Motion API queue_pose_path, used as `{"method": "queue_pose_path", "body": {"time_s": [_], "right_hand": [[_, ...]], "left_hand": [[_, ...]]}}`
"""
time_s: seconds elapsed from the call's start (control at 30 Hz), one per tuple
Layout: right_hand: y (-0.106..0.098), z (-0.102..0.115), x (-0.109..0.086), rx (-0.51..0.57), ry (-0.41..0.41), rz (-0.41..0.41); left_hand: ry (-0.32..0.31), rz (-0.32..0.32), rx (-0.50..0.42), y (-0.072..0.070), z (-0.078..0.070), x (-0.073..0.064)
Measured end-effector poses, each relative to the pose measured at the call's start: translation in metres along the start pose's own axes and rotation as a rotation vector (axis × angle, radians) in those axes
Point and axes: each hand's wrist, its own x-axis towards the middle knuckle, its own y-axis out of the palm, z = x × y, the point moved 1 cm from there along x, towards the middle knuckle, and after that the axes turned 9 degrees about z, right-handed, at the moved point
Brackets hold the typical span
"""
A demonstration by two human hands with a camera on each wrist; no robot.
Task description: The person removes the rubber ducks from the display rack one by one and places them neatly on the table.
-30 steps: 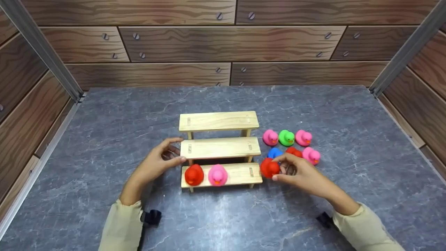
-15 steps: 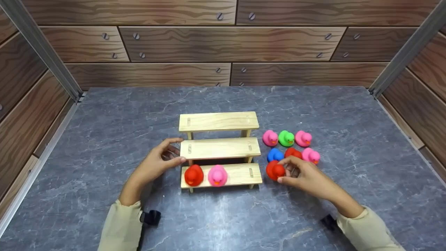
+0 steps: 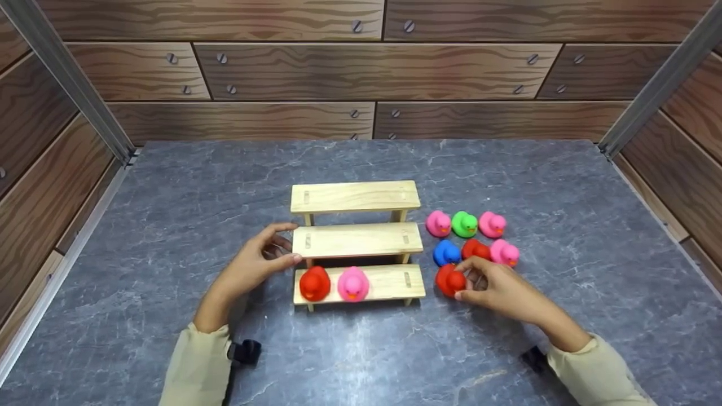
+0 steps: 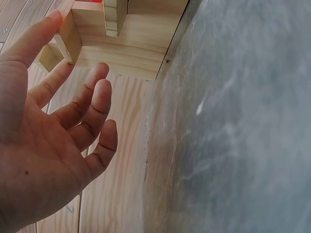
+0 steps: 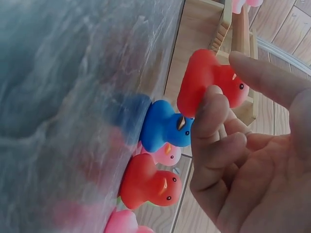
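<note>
A three-step wooden stand [image 3: 355, 239] sits mid-table. My left hand [image 3: 256, 256] is at the left end of its middle step, thumb at the front corner and index finger at the back corner. In the left wrist view, that board end [image 4: 70, 36] lies between thumb and index finger, the other fingers loosely bent. My right hand [image 3: 496, 285] pinches a red rubber duck [image 3: 449, 280] between thumb and fingers, right of the lowest step. The right wrist view shows this duck [image 5: 206, 82] clear of the tabletop. A red duck [image 3: 315, 283] and a pink duck [image 3: 353, 283] stand on the lowest step.
Beyond my right hand, a blue duck [image 3: 447, 252], a red duck [image 3: 475, 250] and a pink duck [image 3: 504, 252] form a row. Behind them stand a pink duck [image 3: 438, 224], a green duck [image 3: 465, 224] and another pink duck [image 3: 492, 224]. Wood-patterned walls [image 3: 372, 70] enclose the grey table.
My right hand has moved the red duck a little rightward and toward me, away from the lowest step; the blue duck now shows more fully. My left hand has stayed at the stand.
</note>
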Motion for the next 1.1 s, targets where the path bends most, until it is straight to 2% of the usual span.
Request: {"method": "queue_pose_path", "body": {"time_s": [0.2,0.43,1.1], "right_hand": [[0.0001,-0.0033,-0.0006,-0.039,0.028,0.033],[0.0,-0.0058,0.0001,-0.076,0.023,0.063],[-0.0023,-0.0094,-0.0006,-0.033,0.025,0.109]], "left_hand": [[-0.014,0.0,-0.007,0.0007,-0.0013,-0.0004],[-0.014,-0.002,-0.003,0.0001,-0.0024,-0.0011],[-0.016,-0.004,-0.004,0.0002,-0.0007,-0.0008]]}}
